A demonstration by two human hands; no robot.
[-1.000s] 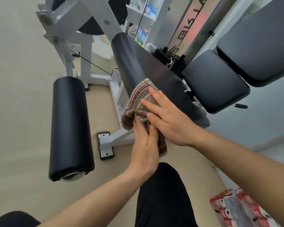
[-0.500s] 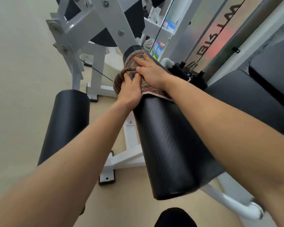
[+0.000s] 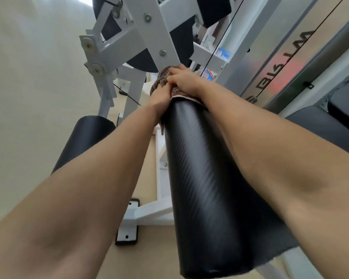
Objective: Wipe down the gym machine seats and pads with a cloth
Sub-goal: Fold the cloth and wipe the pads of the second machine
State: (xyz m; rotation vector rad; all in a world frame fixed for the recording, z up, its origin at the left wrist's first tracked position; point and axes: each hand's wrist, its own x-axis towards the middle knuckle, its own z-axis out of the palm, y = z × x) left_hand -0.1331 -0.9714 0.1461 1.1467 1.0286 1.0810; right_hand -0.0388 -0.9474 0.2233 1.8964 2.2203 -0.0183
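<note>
A long black roller pad (image 3: pixel 208 178) runs from the lower right up toward the white machine frame (image 3: pixel 149 37). A striped brown cloth (image 3: pixel 163 79) is wrapped over the pad's far end. My left hand (image 3: pixel 159 95) grips the cloth from the left side of the pad. My right hand (image 3: pixel 183 81) presses on the cloth from above, fingers curled over it. Both forearms stretch out along the pad. Most of the cloth is hidden under my hands.
A second black roller pad (image 3: pixel 85 137) lies lower at the left. A black seat pad (image 3: pixel 326 127) sits at the right, beside the steel weight-stack cover (image 3: pixel 280 63). White base feet (image 3: pixel 129 228) rest on the beige floor. Thin cables cross near the frame.
Both hands slid the cloth up the roller pad from its near part to its far end by the frame. My head moved closer over the pad.
</note>
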